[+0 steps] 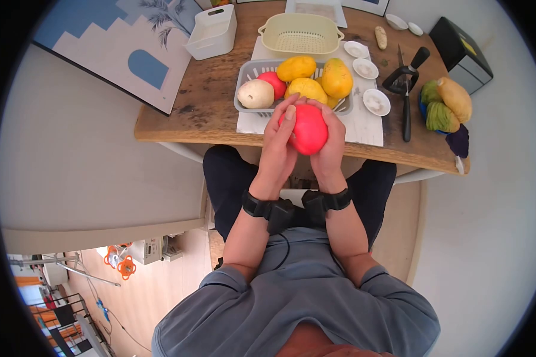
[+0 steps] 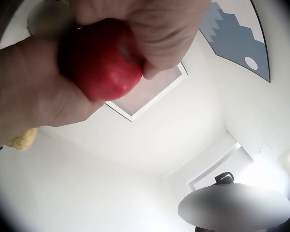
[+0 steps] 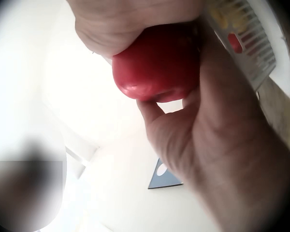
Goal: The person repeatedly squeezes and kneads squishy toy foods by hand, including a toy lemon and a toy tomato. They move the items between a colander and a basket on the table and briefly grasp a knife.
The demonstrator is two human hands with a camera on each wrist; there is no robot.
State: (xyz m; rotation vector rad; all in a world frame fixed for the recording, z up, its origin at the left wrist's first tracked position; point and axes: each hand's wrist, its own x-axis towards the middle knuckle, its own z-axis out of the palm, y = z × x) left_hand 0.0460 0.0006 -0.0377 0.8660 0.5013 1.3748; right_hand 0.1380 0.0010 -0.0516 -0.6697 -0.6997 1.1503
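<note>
In the head view a smooth red tomato (image 1: 309, 131) is held up in front of the table's near edge. My left hand (image 1: 277, 140) grips it from one side, thumb along the top. From the other side my right hand (image 1: 332, 140) cups it, fingers round the far side. The left wrist view shows a small scar on the tomato (image 2: 108, 65). Right behind the hands sits a grey slotted basket (image 1: 242, 106). In it lie several yellow mangoes (image 1: 337, 77), another red tomato (image 1: 274, 82) and a pale round piece of produce (image 1: 255, 94).
Behind the basket stands a cream colander (image 1: 301, 37). Small white dishes (image 1: 376, 102) line its right side. Farther right lie a black-handled knife (image 1: 407, 113), another black-handled tool (image 1: 420, 58) and green and tan gourds (image 1: 454, 101). A white bin (image 1: 213, 35) stands back left.
</note>
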